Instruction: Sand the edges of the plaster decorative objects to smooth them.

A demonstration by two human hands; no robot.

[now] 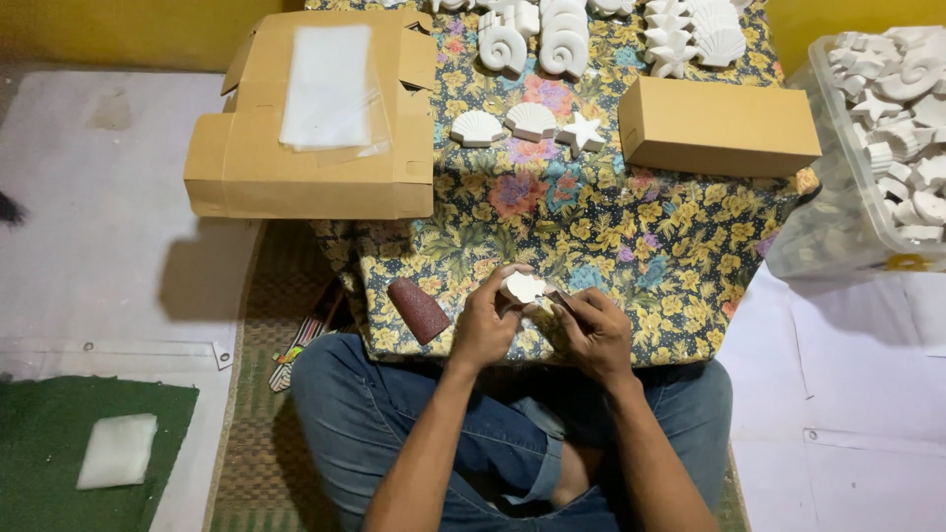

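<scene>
My left hand (485,325) grips a small white plaster shell piece (522,287) over the near edge of a low table covered with a flowered cloth (591,227). My right hand (591,333) is closed on a small dark scrap, probably sandpaper (560,299), pressed against the piece. A folded reddish-brown sandpaper sheet (418,309) lies on the cloth just left of my left hand. Two white scallop shells (476,127) (531,120) and a white star (581,133) lie further back in a row.
A flat open cardboard box (246,158) with clear plastic bags (328,74) on top overhangs the table's left side. A closed brown box (714,126) sits at the right. More white castings (562,39) line the far edge. A clear bin (838,217) of castings stands far right. White foam (117,450) lies on green mat.
</scene>
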